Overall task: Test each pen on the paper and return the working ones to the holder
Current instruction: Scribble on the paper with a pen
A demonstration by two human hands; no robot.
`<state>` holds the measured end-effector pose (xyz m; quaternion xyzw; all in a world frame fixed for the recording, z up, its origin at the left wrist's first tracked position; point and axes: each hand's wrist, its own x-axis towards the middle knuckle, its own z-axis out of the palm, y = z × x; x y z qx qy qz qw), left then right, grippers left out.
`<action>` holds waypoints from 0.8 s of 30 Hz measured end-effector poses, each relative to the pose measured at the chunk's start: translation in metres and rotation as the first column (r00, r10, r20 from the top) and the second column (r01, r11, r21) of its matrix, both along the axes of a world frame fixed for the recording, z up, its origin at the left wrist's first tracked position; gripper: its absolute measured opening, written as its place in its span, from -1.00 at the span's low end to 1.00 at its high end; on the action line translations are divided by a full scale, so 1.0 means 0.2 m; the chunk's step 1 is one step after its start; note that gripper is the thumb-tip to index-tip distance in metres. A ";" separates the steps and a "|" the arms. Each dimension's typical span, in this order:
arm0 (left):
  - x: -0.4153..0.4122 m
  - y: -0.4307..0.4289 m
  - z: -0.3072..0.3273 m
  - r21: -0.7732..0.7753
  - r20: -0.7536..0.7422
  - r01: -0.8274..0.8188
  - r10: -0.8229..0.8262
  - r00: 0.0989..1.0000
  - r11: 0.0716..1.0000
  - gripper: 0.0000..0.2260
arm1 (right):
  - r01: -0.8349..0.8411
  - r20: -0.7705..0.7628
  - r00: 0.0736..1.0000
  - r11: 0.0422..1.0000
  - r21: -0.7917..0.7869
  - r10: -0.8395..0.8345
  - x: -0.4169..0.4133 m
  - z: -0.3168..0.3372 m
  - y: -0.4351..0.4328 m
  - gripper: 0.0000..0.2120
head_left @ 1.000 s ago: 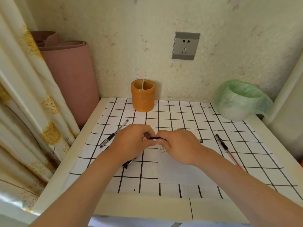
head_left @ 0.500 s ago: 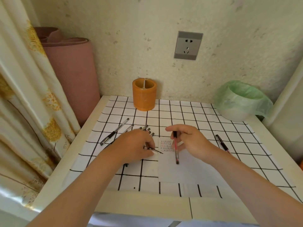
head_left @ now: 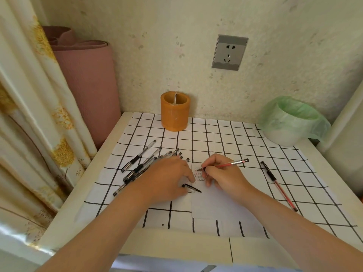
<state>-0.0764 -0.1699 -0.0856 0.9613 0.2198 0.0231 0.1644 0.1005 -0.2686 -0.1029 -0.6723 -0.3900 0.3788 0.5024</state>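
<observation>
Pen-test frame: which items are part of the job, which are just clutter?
Job:
- red pen in right hand
- pen cap under left hand
- paper
- orange holder
- pile of black pens
- second red pen

Lying about:
- green-lined bin
- rolled pink mat
- wall socket
- curtain

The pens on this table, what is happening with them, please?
A person is testing pens. The right hand holds a red pen with its tip on the paper, beside small scribbles. The left hand rests on the paper's edge and holds a black pen cap. A pile of pens lies at the left, another red pen at the right. The orange holder stands at the back.
</observation>
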 end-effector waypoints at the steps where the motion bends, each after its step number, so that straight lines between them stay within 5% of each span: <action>1: 0.00 0.00 0.00 -0.004 0.007 0.003 -0.003 1.000 1.000 -0.74 | 0.002 0.031 1.000 1.000 -0.008 -0.002 0.00 0.00 0.00 -0.84; 24: 0.02 0.00 -0.03 -0.095 -0.056 -0.011 0.006 0.998 0.995 -0.85 | -0.186 0.314 0.935 0.982 0.035 0.166 0.01 -0.08 -0.03 -0.83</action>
